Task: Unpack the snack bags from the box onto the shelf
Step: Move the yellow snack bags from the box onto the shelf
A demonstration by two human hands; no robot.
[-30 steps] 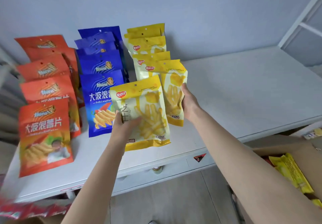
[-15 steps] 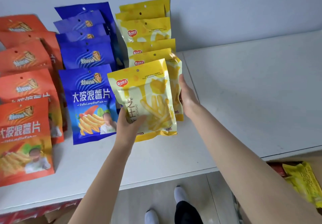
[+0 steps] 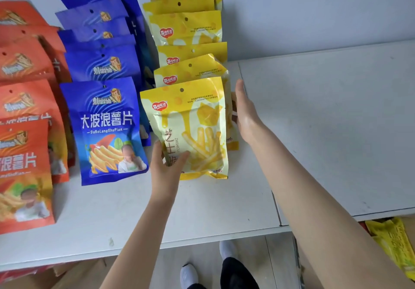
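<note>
Shelf [image 3: 314, 131] under your hands is a flat white board, lightly scuffed, with a thin seam [image 3: 258, 145] running from far to near just right of the yellow row; its right half is bare. A plain pale grey-blue wall [image 3: 314, 8] closes it off at the far side. Three rows of snack bags stand on it, each row leaning back towards the wall: orange bags [image 3: 22, 154] at the left, blue bags [image 3: 107, 131] in the middle, yellow bags [image 3: 188, 30] to the right of them. Your left hand [image 3: 166, 167] grips the nearest yellow bag [image 3: 197, 127] at its lower left corner, thumb across the front, and the bag stands upright at the head of its row. Your right hand [image 3: 244, 113] is flat, fingers straight, laid against the right edge of the bag just behind. Below the shelf's near edge you see light wood flooring [image 3: 202, 255] and your white socks [image 3: 188, 275]. At the near right, more yellow packets [image 3: 390, 243] lie in the box [image 3: 409, 225], only a sliver of which shows.
</note>
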